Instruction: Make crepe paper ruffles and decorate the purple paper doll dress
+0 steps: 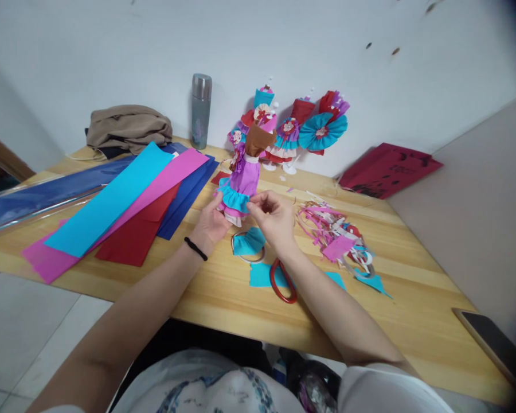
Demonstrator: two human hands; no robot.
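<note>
Upright between my hands is a small dress form [246, 175] in a crepe-paper dress, with a brown top, a purple skirt and a blue ruffle above a pale hem. My left hand [212, 221] grips the skirt's lower left side. On the right, the thumb and fingers of my right hand [273, 215] pinch the edge of the blue ruffle. Below them lie a roll of tape [261, 257] with blue paper across it, a flat blue paper strip [260, 275] and red-handled scissors [289, 298], partly hidden by my right forearm.
Several dressed forms [301, 112] stand against the wall. Blue, pink and red paper sheets [112, 201] spread over the left side. A grey flask [200, 115] and brown cloth [129, 127] are behind. To the right are paper scraps [337, 246], a red bag [387, 169] and a phone [490, 341].
</note>
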